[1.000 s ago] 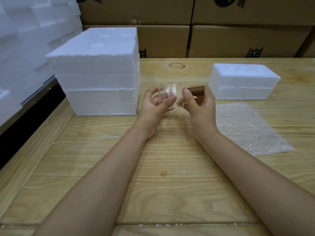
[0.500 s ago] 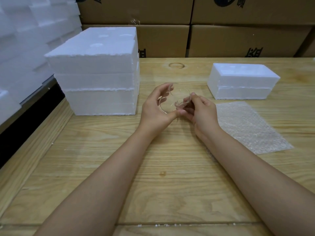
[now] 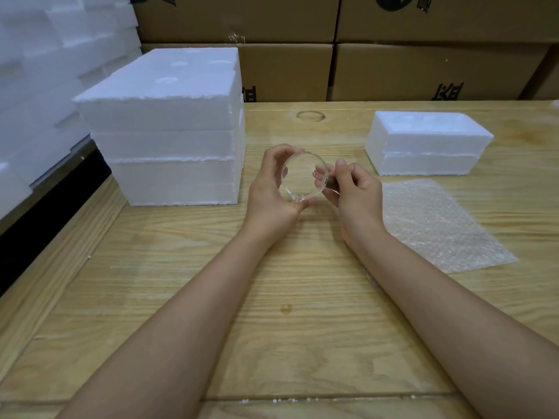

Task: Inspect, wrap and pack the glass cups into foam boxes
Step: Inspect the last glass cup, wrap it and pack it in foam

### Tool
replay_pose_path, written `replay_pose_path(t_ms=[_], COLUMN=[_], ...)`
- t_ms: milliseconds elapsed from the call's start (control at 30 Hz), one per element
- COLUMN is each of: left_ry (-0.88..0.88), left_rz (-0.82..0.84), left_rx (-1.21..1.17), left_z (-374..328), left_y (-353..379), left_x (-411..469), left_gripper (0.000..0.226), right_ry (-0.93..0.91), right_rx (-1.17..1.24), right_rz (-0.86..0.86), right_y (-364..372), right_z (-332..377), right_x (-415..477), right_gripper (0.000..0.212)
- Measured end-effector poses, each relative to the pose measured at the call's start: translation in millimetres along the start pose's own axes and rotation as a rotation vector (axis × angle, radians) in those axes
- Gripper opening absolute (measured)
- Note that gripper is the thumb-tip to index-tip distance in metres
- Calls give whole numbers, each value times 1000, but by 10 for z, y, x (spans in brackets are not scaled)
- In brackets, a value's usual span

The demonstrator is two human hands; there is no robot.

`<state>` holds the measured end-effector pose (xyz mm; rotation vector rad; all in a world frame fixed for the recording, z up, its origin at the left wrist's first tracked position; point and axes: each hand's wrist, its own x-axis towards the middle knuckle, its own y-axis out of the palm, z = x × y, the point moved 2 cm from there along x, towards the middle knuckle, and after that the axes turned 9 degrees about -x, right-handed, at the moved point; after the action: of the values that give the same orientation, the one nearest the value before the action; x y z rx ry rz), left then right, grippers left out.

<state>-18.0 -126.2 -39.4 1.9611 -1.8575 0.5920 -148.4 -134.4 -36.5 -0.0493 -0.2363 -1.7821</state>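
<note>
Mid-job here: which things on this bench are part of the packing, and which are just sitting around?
In the job: glass cup, held by left hand and right hand; bubble wrap; small foam box; stack of foam boxes.
Lying about: cardboard boxes behind the table; foam pile at far left.

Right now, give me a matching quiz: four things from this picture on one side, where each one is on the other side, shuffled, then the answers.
Things
1. bubble wrap
2. cup
3. foam stack
4. foam box

Places
a. gripped by left hand and right hand
b. on the table, left of the hands
c. far right, behind the bubble wrap
d. flat on the table, right of the hands

Pairs: 1-d, 2-a, 3-b, 4-c
</note>
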Motion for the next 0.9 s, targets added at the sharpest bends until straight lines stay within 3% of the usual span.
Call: replay_pose_path(t_ms=[467,700,900], left_ry=[118,5,-77], left_rz=[13,7,-13], left_rx=[195,92,-8], left_z=[-9,-14,58], left_y=[2,16,14], left_x=[-25,-27,-6], left_gripper=[77,77,77], right_ry=[95,-90,-257], right_rx=[-7,-152,-252], right_rz=[-61,-228,-243], right_y=[-67,-87,-52], right_z=[-31,64,146], right_x=[20,-68,-136], right_gripper=[37,32,23])
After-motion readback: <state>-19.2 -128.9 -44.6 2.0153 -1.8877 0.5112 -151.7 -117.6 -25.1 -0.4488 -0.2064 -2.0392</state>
